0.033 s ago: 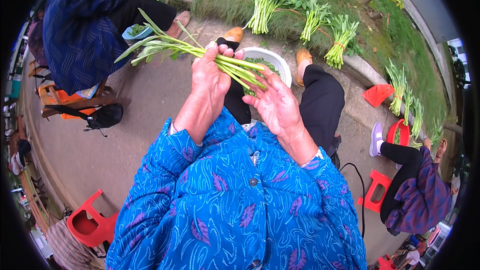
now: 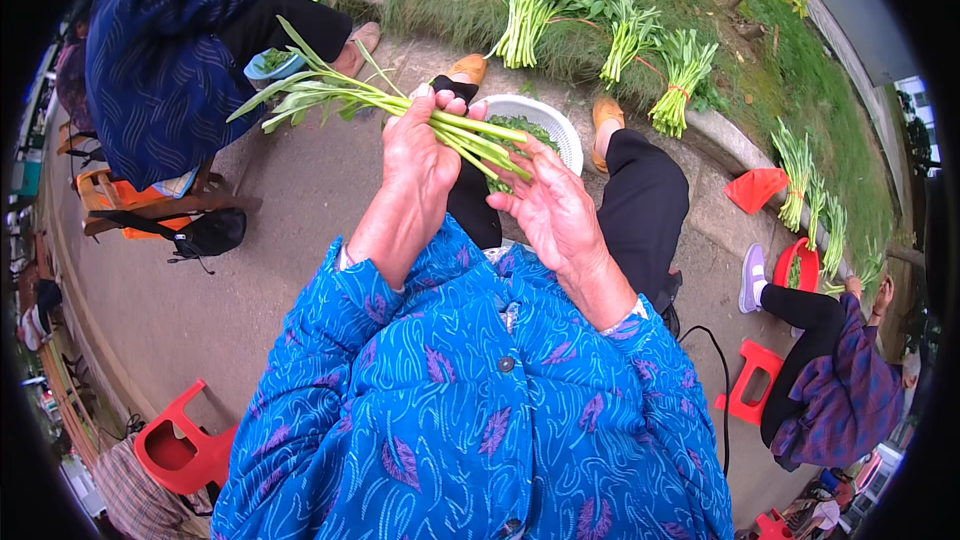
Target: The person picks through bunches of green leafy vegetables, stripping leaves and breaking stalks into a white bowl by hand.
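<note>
A small bunch of leafy green stems [image 2: 345, 88], which look like water spinach, lies across my left hand [image 2: 412, 155]. That hand is closed round the stems, with the leaves pointing left and the cut ends right. My right hand [image 2: 560, 212] is turned palm up, its thumb and fingers apart. Its fingertips touch the cut ends, without gripping the bunch. Beyond and below both hands stands a white perforated basket [image 2: 570, 135] between my feet, with green leaves [image 2: 520, 124] in it. My hands partly hide the basket.
Tied bunches of greens [image 2: 684, 85] line the grass edge ahead. A person in dark blue [image 2: 160, 70] sits at left beside a blue basin [image 2: 277, 68]. Another in plaid [image 2: 840, 380] is at right near a red basin [image 2: 808, 265]. Red stools [image 2: 180, 440] stand behind.
</note>
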`<state>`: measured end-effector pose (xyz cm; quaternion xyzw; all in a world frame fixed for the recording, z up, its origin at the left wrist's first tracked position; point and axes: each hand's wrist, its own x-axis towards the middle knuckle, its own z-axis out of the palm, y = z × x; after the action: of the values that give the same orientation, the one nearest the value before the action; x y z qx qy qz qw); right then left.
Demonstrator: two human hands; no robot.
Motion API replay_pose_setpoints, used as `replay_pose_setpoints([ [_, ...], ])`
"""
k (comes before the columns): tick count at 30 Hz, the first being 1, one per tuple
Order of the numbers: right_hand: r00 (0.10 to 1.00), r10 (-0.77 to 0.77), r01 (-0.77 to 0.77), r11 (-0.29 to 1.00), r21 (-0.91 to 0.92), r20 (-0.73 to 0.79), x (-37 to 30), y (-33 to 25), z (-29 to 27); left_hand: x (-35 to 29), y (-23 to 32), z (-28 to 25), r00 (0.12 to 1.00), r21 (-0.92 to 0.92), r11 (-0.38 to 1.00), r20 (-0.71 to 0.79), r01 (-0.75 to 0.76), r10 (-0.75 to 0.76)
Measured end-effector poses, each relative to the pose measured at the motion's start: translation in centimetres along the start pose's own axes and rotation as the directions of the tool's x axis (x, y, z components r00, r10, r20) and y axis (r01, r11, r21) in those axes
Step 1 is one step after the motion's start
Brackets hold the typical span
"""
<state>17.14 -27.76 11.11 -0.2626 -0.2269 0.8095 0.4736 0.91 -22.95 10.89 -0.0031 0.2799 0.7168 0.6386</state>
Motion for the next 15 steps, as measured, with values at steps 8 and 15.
replay_pose_setpoints([
  [8,0.957,-0.284,0.161,0.694,-0.701,-0.061,-0.6,-0.6,-1.8,-0.2,-0.1,0.0,0.998,0.05,0.997,0.027,-0.059,0.058],
  [15,0.792,-0.559,0.358,0.098,-0.929,0.246,-0.9,-1.3,-0.4,-0.5,-0.5,0.0,0.984,0.077,0.984,0.094,-0.16,0.153],
])
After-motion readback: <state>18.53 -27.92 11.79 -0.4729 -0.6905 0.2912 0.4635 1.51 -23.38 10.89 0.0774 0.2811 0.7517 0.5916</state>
